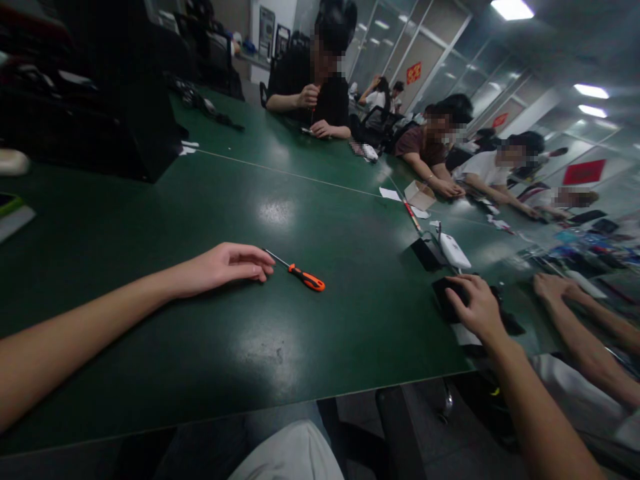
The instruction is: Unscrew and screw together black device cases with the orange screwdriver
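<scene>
A screwdriver [306,277] with an orange and black handle lies on the green table, its metal shaft pointing up and left. Beside the shaft's tip rests my left hand [233,267], with loosely bent fingers and nothing visible in them. Further right, my right hand [475,303] has its fingers over the top of a black rectangular object [441,297] and its thumb along the near side. The hand hides part of this object, so its kind is not clear. Just beyond it are a white device [454,251] and another black flat piece [427,255].
The green table [200,373] has its front edge close to my lap. A large black case [95,100] stands at the left. A small cardboard box [419,195] lies at the far right. Co-workers sit across and along the table; another person's hands [553,288] are at my right.
</scene>
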The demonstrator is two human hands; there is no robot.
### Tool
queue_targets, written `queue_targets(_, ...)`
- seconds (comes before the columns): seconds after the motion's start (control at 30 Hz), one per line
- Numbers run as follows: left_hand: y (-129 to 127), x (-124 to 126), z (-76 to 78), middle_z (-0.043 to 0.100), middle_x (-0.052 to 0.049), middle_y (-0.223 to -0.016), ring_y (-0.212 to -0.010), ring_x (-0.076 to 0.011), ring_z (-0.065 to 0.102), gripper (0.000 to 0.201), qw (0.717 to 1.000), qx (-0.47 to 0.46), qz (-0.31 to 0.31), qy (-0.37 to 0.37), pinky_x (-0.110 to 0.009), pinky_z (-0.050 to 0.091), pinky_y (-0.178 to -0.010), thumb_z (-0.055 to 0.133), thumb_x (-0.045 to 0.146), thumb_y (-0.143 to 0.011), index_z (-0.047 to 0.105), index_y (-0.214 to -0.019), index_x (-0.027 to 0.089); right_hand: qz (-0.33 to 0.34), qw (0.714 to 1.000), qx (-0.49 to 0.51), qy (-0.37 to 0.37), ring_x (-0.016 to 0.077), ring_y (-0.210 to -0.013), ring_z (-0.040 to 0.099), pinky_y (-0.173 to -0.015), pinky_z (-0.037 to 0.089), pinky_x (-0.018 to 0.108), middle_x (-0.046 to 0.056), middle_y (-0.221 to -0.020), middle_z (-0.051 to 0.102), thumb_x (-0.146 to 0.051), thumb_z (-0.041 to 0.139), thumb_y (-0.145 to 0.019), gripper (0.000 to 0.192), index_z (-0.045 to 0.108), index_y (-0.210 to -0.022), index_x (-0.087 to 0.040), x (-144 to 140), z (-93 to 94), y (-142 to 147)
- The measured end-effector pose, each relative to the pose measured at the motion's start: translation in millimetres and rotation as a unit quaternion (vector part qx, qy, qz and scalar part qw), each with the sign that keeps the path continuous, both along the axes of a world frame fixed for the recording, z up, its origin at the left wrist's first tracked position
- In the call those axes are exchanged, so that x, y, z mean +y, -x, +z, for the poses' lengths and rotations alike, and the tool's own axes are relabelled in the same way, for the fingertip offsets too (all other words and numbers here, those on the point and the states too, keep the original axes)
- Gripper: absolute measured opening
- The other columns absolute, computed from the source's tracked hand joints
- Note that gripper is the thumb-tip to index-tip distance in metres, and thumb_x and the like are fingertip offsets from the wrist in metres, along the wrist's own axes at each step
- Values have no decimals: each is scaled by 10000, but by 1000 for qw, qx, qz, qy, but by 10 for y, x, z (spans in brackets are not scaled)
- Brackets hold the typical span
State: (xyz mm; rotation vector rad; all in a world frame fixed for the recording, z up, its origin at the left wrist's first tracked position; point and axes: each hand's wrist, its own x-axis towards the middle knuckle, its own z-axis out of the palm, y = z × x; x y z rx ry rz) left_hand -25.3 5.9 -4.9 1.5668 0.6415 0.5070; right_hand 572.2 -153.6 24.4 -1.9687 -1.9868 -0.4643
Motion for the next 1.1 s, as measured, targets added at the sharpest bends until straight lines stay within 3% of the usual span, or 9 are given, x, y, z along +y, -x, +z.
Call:
queue_targets(0.37,-8,-3,-11,748,-93,-1177,-1053,-243,724,340,1000,4,-12,-15,-462,542,-1044,700,389,-931,702,-1224,216,-7,999,43,-4,309,-1146,659,-1024,514,477,142,-1228,694,-520,464,-963,446,656,-1209,-202,-107,18,7)
queue_targets(0.53,-14,-4,1,749,-104,-1173,-1052,-259,725,353,1000,11,-12,-25,-504,529,-1057,701,397,-926,702,-1226,210,-14,998,54,8,307,-1245,616,-1091,472,501,158,-1316,656,-480,355,-1009,475,648,-1250,-195,-132,31,15)
queue_targets(0.9,-35,-28,35,758,-82,-1162,-1071,-241,715,331,999,20,-21,-45,-441,533,-1030,704,371,-911,708,-1207,223,-10,998,41,49,309,-1264,567,-1133,420,538,151,-1292,597,-445,311,-999,474,651,-1229,-207,-18,-17,-65)
queue_targets(1.1,-50,-47,66,760,-83,-1157,-1033,-228,721,324,998,21,-24,-63,-425,545,-993,683,345,-908,698,-1198,200,-5,995,42,87,330,-1241,566,-1105,427,561,164,-1264,608,-588,385,-935,508,599,-1196,-209,98,-64,-229)
